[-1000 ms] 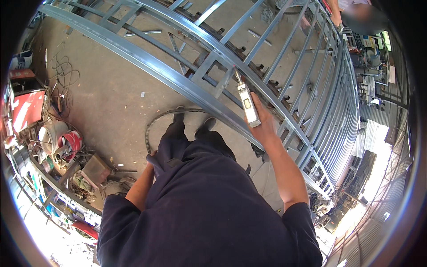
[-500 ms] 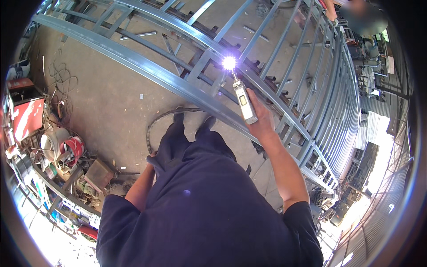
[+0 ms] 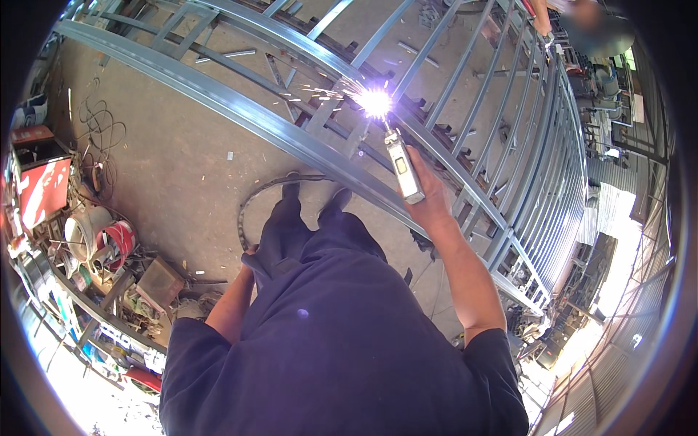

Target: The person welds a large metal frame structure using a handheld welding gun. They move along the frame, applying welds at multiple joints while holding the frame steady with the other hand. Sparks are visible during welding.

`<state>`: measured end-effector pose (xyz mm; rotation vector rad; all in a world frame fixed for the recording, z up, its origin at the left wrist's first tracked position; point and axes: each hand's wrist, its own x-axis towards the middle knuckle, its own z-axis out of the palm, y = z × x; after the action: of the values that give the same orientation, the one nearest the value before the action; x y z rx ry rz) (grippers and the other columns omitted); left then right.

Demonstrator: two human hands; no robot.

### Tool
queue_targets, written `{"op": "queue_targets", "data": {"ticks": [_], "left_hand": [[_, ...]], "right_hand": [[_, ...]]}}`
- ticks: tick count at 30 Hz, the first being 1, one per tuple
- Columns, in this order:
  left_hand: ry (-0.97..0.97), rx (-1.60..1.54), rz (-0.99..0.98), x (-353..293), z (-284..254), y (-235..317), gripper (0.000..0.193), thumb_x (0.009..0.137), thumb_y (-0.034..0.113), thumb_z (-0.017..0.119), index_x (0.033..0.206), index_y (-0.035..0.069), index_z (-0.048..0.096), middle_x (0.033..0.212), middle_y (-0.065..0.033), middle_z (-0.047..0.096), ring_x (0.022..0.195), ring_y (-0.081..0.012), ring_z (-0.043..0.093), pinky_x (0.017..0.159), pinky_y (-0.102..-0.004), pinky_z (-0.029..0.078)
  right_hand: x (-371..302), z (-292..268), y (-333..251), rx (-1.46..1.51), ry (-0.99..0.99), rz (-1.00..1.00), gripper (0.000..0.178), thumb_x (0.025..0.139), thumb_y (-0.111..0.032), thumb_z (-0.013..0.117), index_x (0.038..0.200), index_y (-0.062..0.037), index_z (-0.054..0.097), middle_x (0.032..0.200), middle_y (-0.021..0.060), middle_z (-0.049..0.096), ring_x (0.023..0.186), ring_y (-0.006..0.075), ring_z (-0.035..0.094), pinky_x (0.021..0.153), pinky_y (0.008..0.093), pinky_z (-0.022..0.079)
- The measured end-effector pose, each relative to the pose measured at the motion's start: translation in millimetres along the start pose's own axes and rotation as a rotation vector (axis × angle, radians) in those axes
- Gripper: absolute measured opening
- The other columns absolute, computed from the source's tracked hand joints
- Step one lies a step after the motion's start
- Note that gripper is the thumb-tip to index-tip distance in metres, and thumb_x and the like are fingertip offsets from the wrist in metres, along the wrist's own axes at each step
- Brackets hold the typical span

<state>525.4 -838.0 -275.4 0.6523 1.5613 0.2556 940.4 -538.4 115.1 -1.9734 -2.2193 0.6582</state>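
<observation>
Here, sparking handheld welder [image 3: 406,180], panel [image 3: 400,165] unreadable

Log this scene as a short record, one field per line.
Right hand: right hand grips a boxy silver tool
Tool tip: bright glare with sparks flying mostly leftward
Workpiece: barred metal frame, glare on its inner rail
Left hand: left hand by the dark trousers, mostly hidden; grip unclear
Floor: dark hose curving near the feet
Left side: red bucket, red metal box
Far right: another person's hand at the frame
</observation>
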Motion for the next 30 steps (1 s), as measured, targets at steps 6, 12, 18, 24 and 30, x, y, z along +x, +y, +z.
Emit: {"op": "queue_targets", "data": {"ticks": [6,12,18,24,30], "left_hand": [[-0.058,-0.403,-0.012,24,13,-33,0.057,0.093,0.032,0.073,0.134,-0.006,0.064,0.112,-0.019,0.076,0.102,-0.0233,0.073,0.087,-0.0365,0.058],[0.064,0.008,-0.071,18,13,-21,0.058,0.092,0.033,0.075,0.133,-0.006,0.065,0.112,-0.0203,0.076,0.102,-0.0249,0.073,0.088,-0.0371,0.058],[0.072,0.187,-0.083,9,5,-18,0.052,0.091,0.038,0.071,0.126,-0.001,0.07,0.114,-0.0241,0.075,0.11,-0.0359,0.071,0.092,-0.0433,0.056],[0.177,0.525,-0.099,-8,4,43,0.046,0.094,0.043,0.063,0.117,0.005,0.073,0.113,-0.0269,0.074,0.112,-0.0461,0.068,0.094,-0.0495,0.055],[0.261,0.424,0.052,-44,42,152,0.042,0.1,0.04,0.06,0.108,0.0,0.07,0.089,-0.0217,0.075,0.085,-0.0362,0.073,0.077,-0.0451,0.057]], "right_hand": [[1,-3,-3,0.064,-0.02,0.019,0.096,0.077,-0.001,0.078,0.16,-0.0193,0.035,0.14,0.0187,0.064,0.118,0.042,0.067,0.096,0.0453,0.058],[-3,-4,1,0.033,-0.016,0.039,0.093,0.079,-0.002,0.077,0.16,-0.0188,0.035,0.136,0.0173,0.066,0.117,0.0412,0.068,0.095,0.0453,0.059],[-16,-12,5,0.119,-0.011,0.02,0.087,0.084,-0.007,0.077,0.161,-0.0163,0.037,0.125,0.0217,0.069,0.11,0.0439,0.069,0.092,0.0439,0.056],[-79,-43,9,0.277,0.012,0.089,0.081,0.087,-0.009,0.076,0.159,-0.0142,0.04,0.118,0.0211,0.071,0.106,0.0435,0.07,0.091,0.0427,0.056],[-159,-91,52,0.453,0.161,0.199,0.082,0.087,-0.009,0.078,0.16,-0.0127,0.04,0.123,0.0182,0.071,0.104,0.0319,0.074,0.087,0.0344,0.056]]}}
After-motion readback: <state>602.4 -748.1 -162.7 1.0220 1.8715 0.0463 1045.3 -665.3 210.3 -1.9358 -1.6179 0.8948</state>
